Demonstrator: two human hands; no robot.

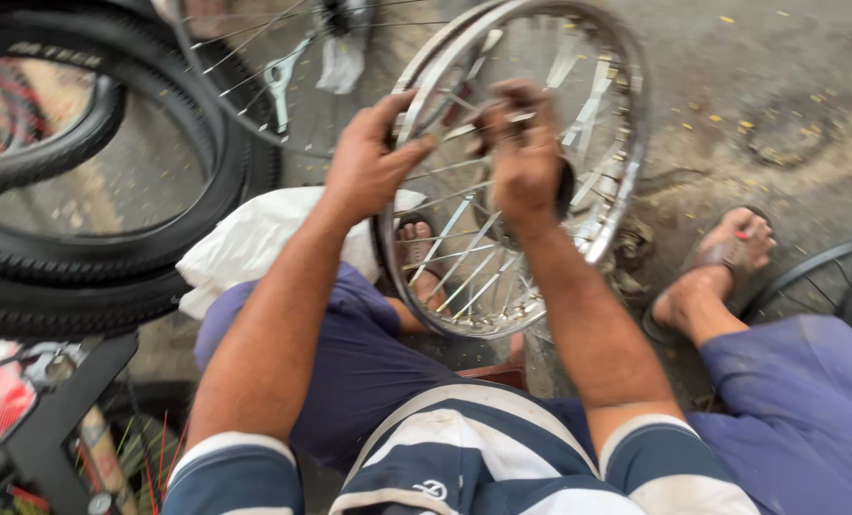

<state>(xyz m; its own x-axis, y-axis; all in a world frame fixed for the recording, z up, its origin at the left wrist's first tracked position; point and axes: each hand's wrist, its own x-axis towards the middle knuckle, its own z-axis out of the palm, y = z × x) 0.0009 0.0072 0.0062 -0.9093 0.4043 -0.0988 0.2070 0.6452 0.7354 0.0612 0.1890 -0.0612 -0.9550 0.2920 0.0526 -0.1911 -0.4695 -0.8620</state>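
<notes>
at the far left a stack of black tyres [92,238] leaned against each other, with part of a dark frame and a red reflector [1,396] below them. just right of the tyres a white plastic bag [254,238] lay on the ground beside the person's knee. the left hand [369,162] was closed over the near rim of a bare spoked wheel [598,191], thumb hooked on the inner side and fingers wrapped round the outer edge. the wheel stood upright between the person's knees, tilted a little, its lower edge near the sandalled left foot [416,248]. the right hand [521,153] was curled in among the spokes near the hub, fingertips pinched together; what it gripped was too blurred to tell. further right the other sandalled foot [722,267] rested on the grey concrete ground [779,76], and another wheel's edge [827,277] showed at the far right.
</notes>
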